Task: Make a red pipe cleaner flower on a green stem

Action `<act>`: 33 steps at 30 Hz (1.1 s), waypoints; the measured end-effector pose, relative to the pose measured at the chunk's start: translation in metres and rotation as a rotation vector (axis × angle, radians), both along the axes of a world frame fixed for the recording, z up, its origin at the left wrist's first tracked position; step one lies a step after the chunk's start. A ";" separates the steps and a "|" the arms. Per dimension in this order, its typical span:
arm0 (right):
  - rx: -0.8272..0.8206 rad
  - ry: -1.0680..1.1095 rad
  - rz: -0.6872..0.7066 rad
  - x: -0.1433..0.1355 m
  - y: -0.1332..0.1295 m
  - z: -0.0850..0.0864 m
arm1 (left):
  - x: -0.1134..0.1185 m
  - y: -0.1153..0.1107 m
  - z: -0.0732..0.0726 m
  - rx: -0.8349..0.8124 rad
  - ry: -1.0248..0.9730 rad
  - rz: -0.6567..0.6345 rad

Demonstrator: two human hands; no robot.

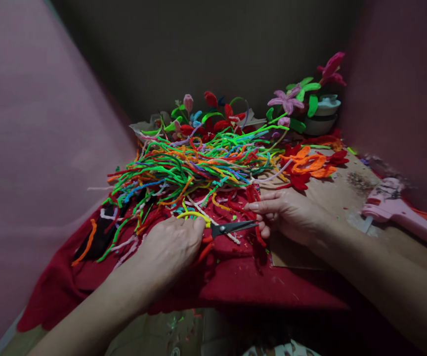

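Note:
My left hand [174, 241] is closed round the handles of a pair of scissors [232, 227] with dark blades and yellow and red-orange grips. The blades point right, and their tips reach my right hand [285, 212]. Red pipe cleaners [254, 198] are pinched between the fingers of that hand, with their ends hanging below it. The blade tips lie beside or against the red strands; exactly where they touch is hidden by my fingers. Behind both hands spreads a big tangled heap of pipe cleaners [198, 163] in green, orange, blue, red and white.
A pink glue gun [391, 202] lies at the right on a cardboard sheet [341, 198]. Orange pipe-cleaner petals [306, 162] rest near it. Further back stand pipe-cleaner flowers [286, 101] and a pale pot [320, 118]. A red cloth [273, 289] covers the work surface.

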State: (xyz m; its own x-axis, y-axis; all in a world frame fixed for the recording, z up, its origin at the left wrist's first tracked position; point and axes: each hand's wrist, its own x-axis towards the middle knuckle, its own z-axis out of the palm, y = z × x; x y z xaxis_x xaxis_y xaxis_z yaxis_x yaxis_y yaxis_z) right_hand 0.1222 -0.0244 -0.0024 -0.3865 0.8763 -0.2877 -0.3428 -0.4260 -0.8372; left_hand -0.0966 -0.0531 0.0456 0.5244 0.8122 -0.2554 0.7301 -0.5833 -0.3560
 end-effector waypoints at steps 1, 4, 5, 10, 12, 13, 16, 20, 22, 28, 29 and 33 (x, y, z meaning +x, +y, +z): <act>-0.003 0.006 0.005 0.000 0.000 0.000 | 0.001 0.000 0.001 -0.009 0.011 0.010; -0.008 0.013 0.004 0.001 0.000 0.000 | 0.001 0.001 0.000 -0.017 0.037 0.019; -0.010 0.011 0.004 0.001 -0.001 0.000 | 0.000 0.001 0.000 -0.012 0.041 0.013; 0.007 0.001 -0.019 0.000 -0.001 0.000 | -0.010 0.000 -0.007 0.068 -0.005 -0.052; 0.026 -0.007 -0.047 -0.001 0.000 -0.001 | -0.012 -0.003 -0.008 0.040 -0.040 -0.072; 0.032 -0.009 -0.061 -0.001 0.001 -0.002 | -0.012 -0.004 -0.008 0.005 -0.057 -0.082; 0.029 0.018 -0.097 -0.002 0.002 -0.001 | -0.010 -0.008 -0.005 -0.086 -0.112 -0.081; 0.091 0.035 -0.153 -0.003 0.000 0.004 | -0.012 -0.005 -0.001 -0.112 -0.388 0.143; 0.177 0.046 -0.192 -0.003 -0.002 0.005 | -0.012 -0.003 0.000 -0.264 -0.699 0.259; 0.379 0.189 -0.145 -0.001 -0.003 0.005 | 0.000 -0.006 -0.004 -1.106 -1.317 0.612; 0.384 0.212 -0.134 -0.001 -0.004 0.005 | 0.002 -0.008 -0.005 -1.176 -1.334 0.615; 0.358 0.293 -0.090 -0.002 -0.005 0.007 | 0.011 -0.016 -0.007 -1.244 -1.264 0.511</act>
